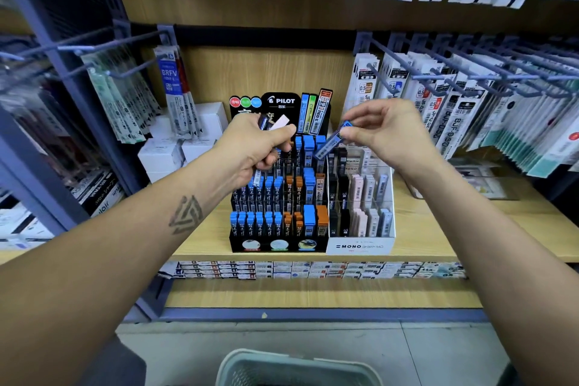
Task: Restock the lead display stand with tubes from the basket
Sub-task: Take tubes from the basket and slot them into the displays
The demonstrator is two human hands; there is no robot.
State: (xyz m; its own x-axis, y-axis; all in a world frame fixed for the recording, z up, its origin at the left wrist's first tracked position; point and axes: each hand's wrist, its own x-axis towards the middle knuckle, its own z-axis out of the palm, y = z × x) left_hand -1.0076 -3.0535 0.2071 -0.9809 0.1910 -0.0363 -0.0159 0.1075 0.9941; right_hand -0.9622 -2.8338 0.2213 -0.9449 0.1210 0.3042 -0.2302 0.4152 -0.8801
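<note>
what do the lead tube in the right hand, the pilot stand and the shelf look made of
Lead tube in the right hand: likely clear blue plastic, translucent and glossy. Pilot stand: seemingly black plastic or acrylic, with a smooth sheen. Shelf: wood-look board with pale grain, possibly laminate.

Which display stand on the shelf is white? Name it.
The MONO graph MG stand, right of the black PILOT stand and touching it. Only this one is white.
</note>
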